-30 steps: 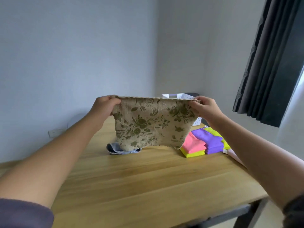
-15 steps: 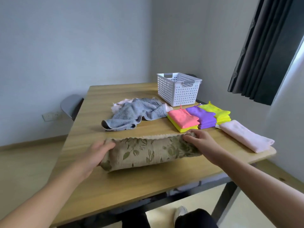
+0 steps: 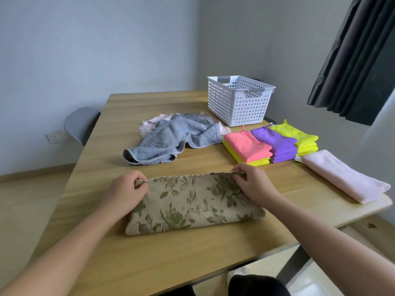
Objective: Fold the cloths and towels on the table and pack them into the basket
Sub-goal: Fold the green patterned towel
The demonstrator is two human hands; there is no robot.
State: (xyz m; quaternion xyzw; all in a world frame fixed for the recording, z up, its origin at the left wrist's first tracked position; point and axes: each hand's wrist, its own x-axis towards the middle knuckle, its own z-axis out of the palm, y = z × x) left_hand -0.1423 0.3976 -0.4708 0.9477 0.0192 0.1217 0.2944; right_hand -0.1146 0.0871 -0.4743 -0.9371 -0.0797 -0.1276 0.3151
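Observation:
A beige floral towel (image 3: 188, 204) lies folded in half on the wooden table (image 3: 162, 259) in front of me. My left hand (image 3: 126, 190) pinches its far left corner and my right hand (image 3: 252, 184) pinches its far right corner. Behind it an unfolded grey towel (image 3: 171, 142) lies crumpled over a pale pink cloth (image 3: 156, 121). Folded pink (image 3: 245, 146), purple (image 3: 275, 144) and yellow-green (image 3: 299, 138) cloths sit in a row at the right. A folded light pink towel (image 3: 342, 180) lies near the right edge. The white perforated basket (image 3: 237, 103) stands at the back right, looking empty.
A grey chair (image 3: 80, 122) stands at the table's far left side. A dark curtain (image 3: 359, 56) hangs at the right by the window. The wall runs behind the table, with a socket (image 3: 55, 136) low on the left.
The floral towel was held up in the air, then brought down and laid folded on the table. Both hands still hold its top corners, now at the far edge.

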